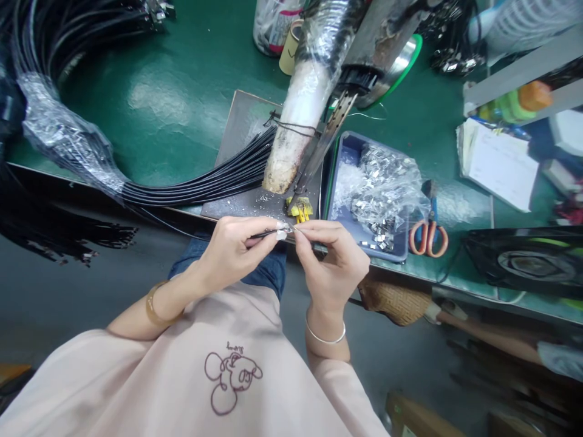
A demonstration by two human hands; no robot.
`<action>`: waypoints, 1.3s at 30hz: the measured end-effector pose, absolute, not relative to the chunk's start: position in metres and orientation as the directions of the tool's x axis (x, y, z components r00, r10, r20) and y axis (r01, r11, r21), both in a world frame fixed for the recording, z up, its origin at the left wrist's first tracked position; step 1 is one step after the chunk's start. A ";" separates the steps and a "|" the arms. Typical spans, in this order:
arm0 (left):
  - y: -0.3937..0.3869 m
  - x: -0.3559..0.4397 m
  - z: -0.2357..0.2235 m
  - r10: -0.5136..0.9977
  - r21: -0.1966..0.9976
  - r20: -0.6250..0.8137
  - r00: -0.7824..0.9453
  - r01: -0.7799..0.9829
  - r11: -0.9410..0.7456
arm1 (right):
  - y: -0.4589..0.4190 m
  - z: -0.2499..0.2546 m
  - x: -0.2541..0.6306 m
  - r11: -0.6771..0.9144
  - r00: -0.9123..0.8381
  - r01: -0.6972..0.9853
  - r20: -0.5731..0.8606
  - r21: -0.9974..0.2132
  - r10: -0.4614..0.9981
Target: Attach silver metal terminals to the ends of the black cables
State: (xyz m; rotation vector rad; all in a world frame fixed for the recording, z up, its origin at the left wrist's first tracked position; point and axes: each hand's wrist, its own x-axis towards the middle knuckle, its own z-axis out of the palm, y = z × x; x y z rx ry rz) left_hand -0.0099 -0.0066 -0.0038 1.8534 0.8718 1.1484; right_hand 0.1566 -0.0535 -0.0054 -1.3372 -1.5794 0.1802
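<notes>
My left hand [234, 246] is closed around a thin black cable [182, 229], its end at my fingertips, where white wrapping covers the tips. Meeting it there, my right hand [334, 258] pinches with thumb and forefinger at the cable's end; what lies between those fingers is too small to make out. Just beyond the fingertips sit a small yellow piece [300, 209] and the lower end of a perforated metal barrel [330, 130]. To the left, a bundle of black cables [195, 193] runs over a grey board [237, 121], partly bound in clear plastic wrap [73, 127].
A wrapped white tube [300, 109] slants down over the board. On the right are a blue tray [405, 252] holding small metal parts [382, 188] in a bag, orange-handled scissors [428, 237], paper [501, 164] and a black fan [523, 264]. Another person's leg [492, 337] shows below.
</notes>
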 end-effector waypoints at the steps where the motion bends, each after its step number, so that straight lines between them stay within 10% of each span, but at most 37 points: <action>1: -0.006 -0.009 -0.004 0.851 0.871 0.400 0.339 0.147 -0.468 | -0.053 -0.006 0.156 0.382 0.121 0.665 0.597 -0.642 0.793; 16: 0.006 0.001 -0.005 0.965 0.994 0.095 0.246 0.030 -0.106 | -0.047 -0.012 0.151 0.391 0.158 0.645 0.616 -0.657 0.772; 39: 0.007 0.000 -0.004 0.923 0.941 0.290 0.254 0.103 -0.324 | -0.044 -0.014 0.155 0.409 0.111 0.655 0.616 -0.635 0.780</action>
